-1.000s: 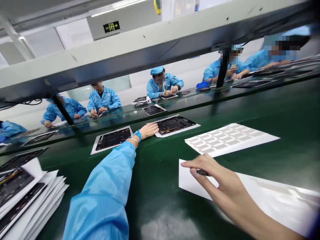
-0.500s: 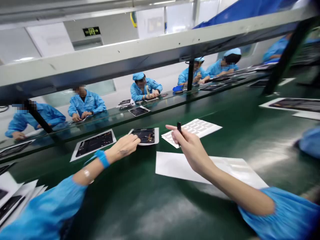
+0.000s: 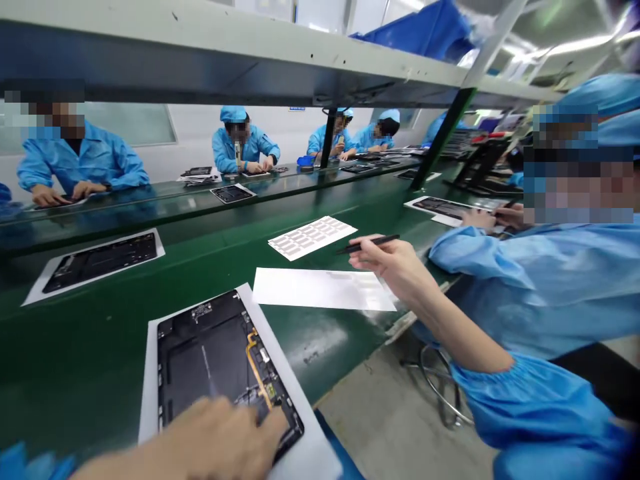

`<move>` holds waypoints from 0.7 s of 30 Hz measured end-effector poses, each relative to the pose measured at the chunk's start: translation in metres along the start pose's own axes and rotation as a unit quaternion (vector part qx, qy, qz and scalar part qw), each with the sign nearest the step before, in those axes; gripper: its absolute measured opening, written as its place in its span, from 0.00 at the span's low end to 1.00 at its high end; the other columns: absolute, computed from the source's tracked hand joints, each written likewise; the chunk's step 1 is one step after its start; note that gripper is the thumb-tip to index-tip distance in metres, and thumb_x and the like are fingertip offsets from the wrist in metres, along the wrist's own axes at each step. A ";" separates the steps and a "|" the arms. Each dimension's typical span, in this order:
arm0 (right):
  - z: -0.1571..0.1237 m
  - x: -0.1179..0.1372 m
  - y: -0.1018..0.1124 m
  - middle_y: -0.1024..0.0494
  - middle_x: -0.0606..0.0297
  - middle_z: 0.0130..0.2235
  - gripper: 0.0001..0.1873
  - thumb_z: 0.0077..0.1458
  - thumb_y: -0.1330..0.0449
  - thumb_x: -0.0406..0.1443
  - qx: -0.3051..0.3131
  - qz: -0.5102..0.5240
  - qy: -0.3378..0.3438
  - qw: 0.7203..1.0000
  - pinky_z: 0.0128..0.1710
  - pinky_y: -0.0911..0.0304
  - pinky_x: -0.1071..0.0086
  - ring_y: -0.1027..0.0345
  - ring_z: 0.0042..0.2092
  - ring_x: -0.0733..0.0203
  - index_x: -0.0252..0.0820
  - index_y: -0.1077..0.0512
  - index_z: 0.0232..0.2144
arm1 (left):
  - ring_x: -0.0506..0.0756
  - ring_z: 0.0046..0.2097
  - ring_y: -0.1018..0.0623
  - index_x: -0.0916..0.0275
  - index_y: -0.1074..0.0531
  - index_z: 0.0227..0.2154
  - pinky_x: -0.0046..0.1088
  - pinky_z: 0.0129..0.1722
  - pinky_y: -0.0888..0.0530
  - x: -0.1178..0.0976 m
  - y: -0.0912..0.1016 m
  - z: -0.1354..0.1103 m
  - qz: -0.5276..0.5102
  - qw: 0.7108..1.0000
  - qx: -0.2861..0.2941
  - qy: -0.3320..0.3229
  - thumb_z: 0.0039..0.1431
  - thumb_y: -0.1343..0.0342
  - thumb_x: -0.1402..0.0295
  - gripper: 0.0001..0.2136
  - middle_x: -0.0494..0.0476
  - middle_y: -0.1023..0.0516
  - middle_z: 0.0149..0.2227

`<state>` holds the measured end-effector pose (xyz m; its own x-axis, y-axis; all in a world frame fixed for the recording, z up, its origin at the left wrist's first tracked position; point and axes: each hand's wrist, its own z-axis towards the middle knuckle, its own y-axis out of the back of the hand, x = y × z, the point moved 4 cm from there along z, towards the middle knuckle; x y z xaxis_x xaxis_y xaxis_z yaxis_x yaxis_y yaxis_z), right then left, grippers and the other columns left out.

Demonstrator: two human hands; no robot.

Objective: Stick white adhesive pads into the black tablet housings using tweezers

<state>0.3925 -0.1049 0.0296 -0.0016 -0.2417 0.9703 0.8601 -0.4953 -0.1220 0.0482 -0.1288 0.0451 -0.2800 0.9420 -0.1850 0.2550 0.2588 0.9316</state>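
Close to me at the lower left lies an opened tablet housing (image 3: 200, 360), black inside with an orange flex cable, on a white backing sheet (image 3: 150, 380). My left hand (image 3: 220, 433) is closed over its near end; the fingertips are blurred and partly hidden. In my right hand (image 3: 390, 263) I hold slim black tweezers (image 3: 375, 243) between thumb and fingers, tip pointing left. That hand hovers above the right end of a blank white strip of paper (image 3: 305, 287). Behind the strip lies a sheet of grey rectangular labels (image 3: 315, 237).
Another tablet housing (image 3: 105, 260) lies on the green bench (image 3: 200, 267) at the left. A co-worker in blue (image 3: 540, 267) sits close on my right, hands on a device. Across the bench several people work under a low shelf beam (image 3: 250, 53).
My left hand has brought the tablet housing from the far side of the bench close to me. My view has turned right, and the tweezers now lie flatter in my right hand.
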 end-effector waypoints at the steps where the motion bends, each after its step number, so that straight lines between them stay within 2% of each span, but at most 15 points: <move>1: 0.000 -0.007 0.014 0.21 0.61 0.27 0.24 0.36 0.25 0.49 -0.001 -0.024 -0.019 1.000 0.32 0.28 0.69 0.26 0.29 0.62 0.39 0.20 0.32 | 0.55 0.32 0.23 0.55 0.31 0.51 0.28 0.32 0.29 0.005 0.012 0.013 0.010 1.000 -0.017 -0.024 0.68 0.53 0.65 0.12 0.56 0.22 0.38; 3: 0.004 -0.019 0.036 0.21 0.62 0.27 0.24 0.36 0.25 0.50 0.000 -0.071 -0.048 0.996 0.33 0.27 0.68 0.26 0.29 0.61 0.39 0.21 0.31 | 0.56 0.39 0.23 0.59 0.30 0.48 0.31 0.42 0.28 0.022 0.038 0.051 0.056 0.995 -0.078 -0.040 0.70 0.55 0.65 0.12 0.58 0.23 0.42; 5: 0.010 -0.029 0.047 0.20 0.62 0.27 0.24 0.39 0.27 0.52 0.011 -0.105 -0.068 0.992 0.35 0.27 0.67 0.25 0.31 0.60 0.39 0.21 0.31 | 0.58 0.44 0.25 0.64 0.28 0.46 0.34 0.45 0.28 0.038 0.056 0.101 0.104 0.979 -0.140 -0.101 0.71 0.54 0.64 0.12 0.63 0.25 0.45; 6: 0.014 -0.032 0.050 0.20 0.61 0.27 0.24 0.40 0.28 0.52 0.018 -0.115 -0.074 0.990 0.35 0.27 0.67 0.25 0.32 0.59 0.39 0.22 0.31 | 0.59 0.49 0.26 0.63 0.29 0.48 0.36 0.49 0.29 0.046 0.059 0.128 0.114 0.968 -0.165 -0.148 0.70 0.53 0.63 0.12 0.64 0.26 0.49; 8: 0.021 -0.036 0.050 0.19 0.59 0.29 0.24 0.40 0.28 0.53 0.038 -0.126 -0.084 0.988 0.35 0.27 0.66 0.23 0.34 0.57 0.39 0.23 0.31 | 0.60 0.58 0.32 0.61 0.31 0.54 0.40 0.57 0.33 0.061 0.059 0.176 0.103 0.943 -0.206 -0.239 0.69 0.50 0.63 0.14 0.64 0.32 0.58; 11: 0.029 -0.037 0.045 0.17 0.57 0.31 0.26 0.41 0.29 0.54 0.071 -0.144 -0.098 0.982 0.34 0.29 0.68 0.22 0.36 0.56 0.39 0.24 0.32 | 0.60 0.63 0.37 0.59 0.32 0.57 0.41 0.62 0.38 0.079 0.048 0.228 0.063 0.930 -0.215 -0.291 0.70 0.51 0.64 0.16 0.62 0.36 0.63; 13: 0.032 -0.038 0.043 0.17 0.58 0.30 0.26 0.42 0.30 0.55 0.090 -0.165 -0.107 0.976 0.32 0.31 0.69 0.23 0.35 0.57 0.39 0.26 0.32 | 0.58 0.63 0.36 0.57 0.31 0.56 0.40 0.62 0.38 0.085 0.040 0.247 0.022 0.930 -0.210 -0.300 0.70 0.52 0.63 0.15 0.60 0.34 0.61; 15: 0.034 -0.040 0.042 0.17 0.58 0.29 0.27 0.42 0.31 0.56 0.100 -0.184 -0.116 0.971 0.31 0.33 0.69 0.23 0.34 0.57 0.39 0.27 0.32 | 0.58 0.62 0.35 0.55 0.30 0.56 0.39 0.61 0.37 0.089 0.034 0.254 -0.018 0.929 -0.207 -0.307 0.71 0.54 0.62 0.15 0.58 0.32 0.60; 21: 0.037 -0.042 0.040 0.17 0.60 0.29 0.29 0.41 0.33 0.59 0.103 -0.222 -0.143 0.959 0.28 0.39 0.71 0.28 0.31 0.61 0.40 0.27 0.32 | 0.58 0.64 0.37 0.53 0.31 0.57 0.39 0.61 0.39 0.093 0.029 0.256 -0.052 0.931 -0.196 -0.305 0.71 0.57 0.58 0.17 0.58 0.34 0.62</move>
<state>0.4464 -0.0835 -0.0087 -0.2761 0.2084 0.9383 0.8896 -0.3142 0.3316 0.2666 0.0210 -0.0249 0.3226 0.8932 -0.3132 -0.1342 0.3707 0.9190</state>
